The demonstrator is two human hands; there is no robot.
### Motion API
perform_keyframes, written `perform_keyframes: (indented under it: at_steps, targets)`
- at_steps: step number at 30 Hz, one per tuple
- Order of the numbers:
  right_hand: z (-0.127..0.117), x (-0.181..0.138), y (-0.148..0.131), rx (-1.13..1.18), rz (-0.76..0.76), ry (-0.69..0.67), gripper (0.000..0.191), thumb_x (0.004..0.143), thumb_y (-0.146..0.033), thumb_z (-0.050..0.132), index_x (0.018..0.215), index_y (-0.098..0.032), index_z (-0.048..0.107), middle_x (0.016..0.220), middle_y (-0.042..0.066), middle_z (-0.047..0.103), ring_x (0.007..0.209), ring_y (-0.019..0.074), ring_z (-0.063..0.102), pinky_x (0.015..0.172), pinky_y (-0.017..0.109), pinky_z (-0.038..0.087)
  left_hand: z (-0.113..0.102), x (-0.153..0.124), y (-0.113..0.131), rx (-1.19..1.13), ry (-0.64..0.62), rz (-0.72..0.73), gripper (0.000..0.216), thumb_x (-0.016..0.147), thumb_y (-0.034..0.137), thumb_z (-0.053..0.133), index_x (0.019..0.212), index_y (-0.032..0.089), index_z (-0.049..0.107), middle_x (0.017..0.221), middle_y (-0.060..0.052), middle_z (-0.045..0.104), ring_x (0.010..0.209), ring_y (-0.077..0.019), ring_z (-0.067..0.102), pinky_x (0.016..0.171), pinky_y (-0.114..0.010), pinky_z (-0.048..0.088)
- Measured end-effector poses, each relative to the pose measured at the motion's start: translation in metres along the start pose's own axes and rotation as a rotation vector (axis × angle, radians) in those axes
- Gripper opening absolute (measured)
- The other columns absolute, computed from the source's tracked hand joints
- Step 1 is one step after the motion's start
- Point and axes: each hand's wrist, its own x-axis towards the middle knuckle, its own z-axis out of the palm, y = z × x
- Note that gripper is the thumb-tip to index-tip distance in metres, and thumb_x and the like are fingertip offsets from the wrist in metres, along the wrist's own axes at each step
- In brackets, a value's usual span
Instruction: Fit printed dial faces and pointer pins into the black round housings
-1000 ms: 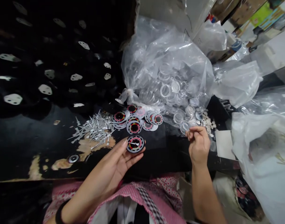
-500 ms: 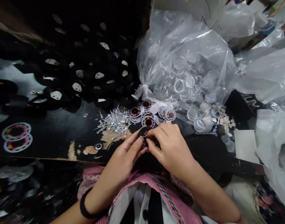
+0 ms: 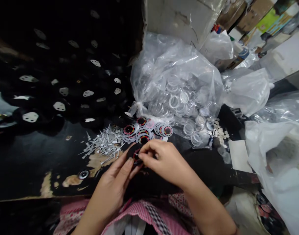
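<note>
My left hand (image 3: pixel 115 179) grips a small round black gauge (image 3: pixel 132 151) by its rim, tilted so its dial with red markings faces up. Over that dial, my right hand (image 3: pixel 165 161) has thumb and index finger pinched together at its middle. A tiny pale bit shows at those fingertips, too small to name. Just beyond my hands lie overlapping printed dial discs (image 3: pixel 142 133), black in the centre with coloured rings. To their left spreads a heap of thin white gauge pointers (image 3: pixel 102 142). A small black-and-silver ring (image 3: pixel 84 174) rests near the table's front edge.
A clear bag (image 3: pixel 174 65) of transparent round covers bulges behind the discs. A dark box (image 3: pixel 66 58) with black parts and white plates fills the back left. On the right are a screwdriver (image 3: pixel 211 140), small pale plates (image 3: pixel 220 132), white card (image 3: pixel 240 156) and plastic bags (image 3: pixel 274 163).
The view has swung right and up, so everything sits further left and lower. My right fingertips still pinch at the dial, with the hand lifted slightly; my left hand keeps its hold.
</note>
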Motion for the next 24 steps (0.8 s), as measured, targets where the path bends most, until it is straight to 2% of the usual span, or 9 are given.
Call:
perform_keyframes:
  at_steps: [2, 4, 7, 10, 15, 18, 21, 24]
  targets:
    - [-0.011, 0.013, 0.017, -0.070, 0.008, 0.161, 0.016, 0.096, -0.020, 0.054, 0.097, -0.018, 0.069, 0.095, 0.004, 0.070, 0.088, 0.0169, 0.065, 0.079, 0.029, 0.047, 0.001, -0.001, 0.003, -0.010, 0.005, 0.033, 0.040, 0.066, 0.041, 0.089, 0.101, 0.025, 0.077, 0.124, -0.004, 0.073, 0.126, -0.0295, 0.061, 0.096, -0.035, 0.059]
    - [-0.021, 0.029, 0.033, -0.306, 0.092, 0.323, 0.026, 0.095, -0.016, 0.051, 0.116, -0.016, 0.066, 0.117, 0.013, 0.066, 0.103, 0.0246, 0.064, 0.087, 0.038, 0.046, 0.002, -0.002, 0.004, -0.027, -0.016, 0.040, 0.035, 0.071, 0.041, 0.086, 0.099, 0.024, 0.076, 0.120, -0.004, 0.074, 0.119, -0.0277, 0.065, 0.097, -0.038, 0.059]
    - [-0.027, 0.048, 0.048, -0.602, 0.167, 0.327, 0.036, 0.092, -0.014, 0.052, 0.126, -0.016, 0.061, 0.132, 0.018, 0.056, 0.111, 0.0334, 0.060, 0.089, 0.047, 0.045, 0.002, -0.003, 0.003, -0.036, -0.080, -0.002, 0.034, 0.072, 0.042, 0.086, 0.098, 0.023, 0.077, 0.111, -0.004, 0.076, 0.105, -0.0239, 0.071, 0.095, -0.038, 0.060]
    - [-0.027, 0.055, 0.054, -0.671, 0.168, 0.336, 0.029, 0.093, -0.019, 0.053, 0.121, -0.016, 0.064, 0.129, 0.018, 0.056, 0.112, 0.0354, 0.059, 0.088, 0.049, 0.046, 0.000, -0.003, 0.001, -0.033, -0.084, -0.004, 0.035, 0.072, 0.043, 0.085, 0.098, 0.022, 0.076, 0.110, -0.005, 0.076, 0.102, -0.0228, 0.071, 0.092, -0.036, 0.060]
    - [-0.028, 0.053, 0.059, -0.616, 0.084, 0.312, 0.019, 0.091, -0.020, 0.058, 0.108, -0.019, 0.066, 0.126, 0.015, 0.055, 0.112, 0.0343, 0.057, 0.092, 0.050, 0.046, -0.002, -0.003, 0.001, -0.031, -0.066, -0.003, 0.039, 0.067, 0.046, 0.088, 0.095, 0.021, 0.077, 0.105, -0.006, 0.077, 0.097, -0.0240, 0.071, 0.084, -0.033, 0.062]
    - [-0.036, 0.050, 0.065, -0.412, 0.047, 0.353, 0.012, 0.085, -0.017, 0.062, 0.097, -0.018, 0.064, 0.118, 0.014, 0.056, 0.111, 0.0304, 0.056, 0.097, 0.047, 0.045, -0.002, -0.003, 0.004, -0.043, -0.039, -0.003, 0.040, 0.063, 0.048, 0.089, 0.090, 0.021, 0.077, 0.104, -0.006, 0.077, 0.095, -0.0235, 0.071, 0.081, -0.033, 0.063]
    - [-0.043, 0.046, 0.072, -0.214, 0.043, 0.404, 0.010, 0.080, -0.017, 0.063, 0.089, -0.020, 0.059, 0.105, 0.008, 0.056, 0.092, 0.0214, 0.058, 0.092, 0.041, 0.047, -0.003, -0.002, 0.005, -0.051, -0.055, 0.013, 0.039, 0.066, 0.047, 0.087, 0.092, 0.020, 0.077, 0.106, -0.007, 0.076, 0.096, -0.0232, 0.070, 0.082, -0.033, 0.063]
    - [-0.044, 0.045, 0.077, -0.178, 0.084, 0.440, 0.009, 0.079, -0.020, 0.061, 0.085, -0.021, 0.056, 0.096, 0.003, 0.055, 0.076, 0.0158, 0.056, 0.084, 0.037, 0.049, -0.004, -0.001, 0.004, -0.058, -0.073, -0.006, 0.039, 0.068, 0.046, 0.087, 0.095, 0.019, 0.077, 0.106, -0.008, 0.076, 0.097, -0.0231, 0.070, 0.082, -0.032, 0.062]
